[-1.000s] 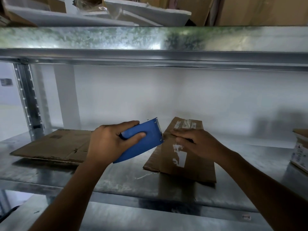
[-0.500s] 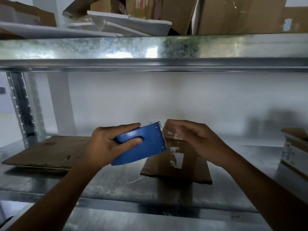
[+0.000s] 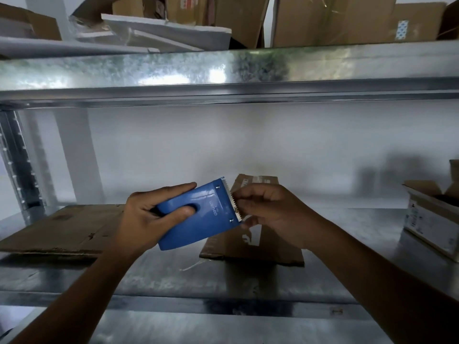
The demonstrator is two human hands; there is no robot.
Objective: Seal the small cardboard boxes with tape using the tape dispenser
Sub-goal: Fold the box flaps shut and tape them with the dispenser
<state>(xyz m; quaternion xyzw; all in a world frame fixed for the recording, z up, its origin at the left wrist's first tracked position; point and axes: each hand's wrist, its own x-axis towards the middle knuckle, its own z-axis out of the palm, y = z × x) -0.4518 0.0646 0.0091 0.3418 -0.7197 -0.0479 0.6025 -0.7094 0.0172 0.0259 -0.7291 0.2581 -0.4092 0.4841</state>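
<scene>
Gripping light, rigid plastic tape dispenser [image 3: 198,219] by handle slot, left hand [image 3: 149,219] is holding it above shelf [image 3: 149,276]; right hand [image 3: 270,214] is pinching at toothed blade [image 3: 232,202], likely thin, sticky tape end; flattened box [image 3: 260,249] lying below.

Count on this rack:
- Hands: 2, left hand [image 3: 146,219] and right hand [image 3: 275,214].
- Tape dispenser [image 3: 201,219]: 1, blue.
- Flat cardboard on the middle shelf [image 3: 347,244]: 2 pieces, a large flat sheet [image 3: 62,229] on the left and a flattened small box [image 3: 253,249] in the centre.
- Open box [image 3: 432,219]: 1, far right, same shelf.
- Top shelf [image 3: 248,68]: cartons [image 3: 330,18] overlap, at least 4, exact number unreadable. White panels [image 3: 173,33]: at least 2.
- Perforated upright [image 3: 17,157]: 1 visible.
</scene>
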